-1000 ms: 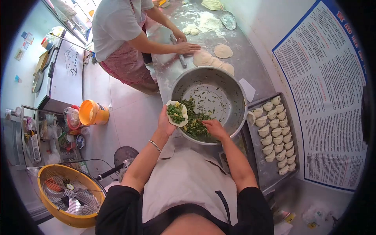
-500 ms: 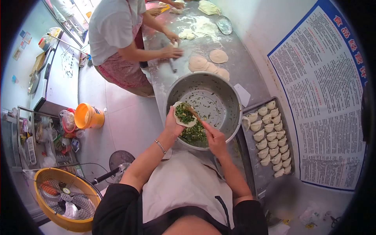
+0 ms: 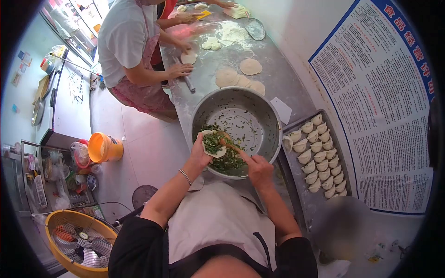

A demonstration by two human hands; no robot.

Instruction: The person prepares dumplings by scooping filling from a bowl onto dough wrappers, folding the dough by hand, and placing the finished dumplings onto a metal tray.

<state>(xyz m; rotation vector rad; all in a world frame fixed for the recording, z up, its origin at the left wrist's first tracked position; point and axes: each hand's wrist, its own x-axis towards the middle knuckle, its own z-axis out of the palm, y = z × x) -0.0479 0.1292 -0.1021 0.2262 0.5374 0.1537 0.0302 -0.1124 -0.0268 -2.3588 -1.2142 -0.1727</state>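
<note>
My left hand [image 3: 198, 155] cups a round dough wrapper [image 3: 218, 153] over the near left side of a big metal pot. Chopped green filling [image 3: 211, 142] is heaped on that wrapper. In my right hand [image 3: 260, 171] is the handle of a wooden spoon [image 3: 235, 147], its head touching the filling on the wrapper. Inside the metal pot [image 3: 281, 134], more green filling [image 3: 228, 162] lies along the near wall, with bits scattered over the bottom.
To the right, a metal tray [image 3: 321, 112] carries rows of folded dumplings [image 3: 320, 157]. Beyond the pot lie flat dough rounds [image 3: 251, 66], flour [image 3: 232, 33] and dough pieces [image 3: 212, 43]. A co-worker [image 3: 132, 51] handles dough beside a rolling pin [image 3: 189, 83]. A yellow fan [image 3: 82, 241] stands at lower left.
My left hand and the filled wrapper sit slightly lower, and the spoon has shifted on the filling. The co-worker's hands have moved apart, showing a dough round and the rolling pin.
</note>
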